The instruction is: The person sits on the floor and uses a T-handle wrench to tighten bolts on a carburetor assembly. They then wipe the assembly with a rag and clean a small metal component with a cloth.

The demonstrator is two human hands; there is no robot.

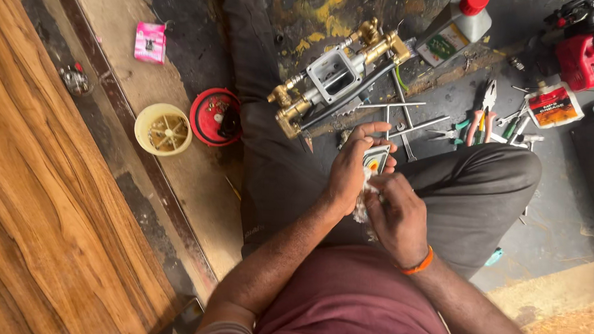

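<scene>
**Small flat part held over the lap, tools spread on the floor**

While we sit on the floor with crossed legs, our left hand (350,173) keeps a small flat grey part with an orange mark (375,160) upright above the lap, fingers closed around its edges so the face stays free. Our right hand (398,215) presses a bit of white cloth (363,200) against its lower end; this grip is closed on the cloth. Just ahead lies the brass and aluminium pump body (337,78), near enough to reach. Pliers with orange handles (481,118) and long bolts (396,106) lie to the right. A red cap (214,116) and a cream cup (163,129) stand aside at the left, holding small pieces.
</scene>
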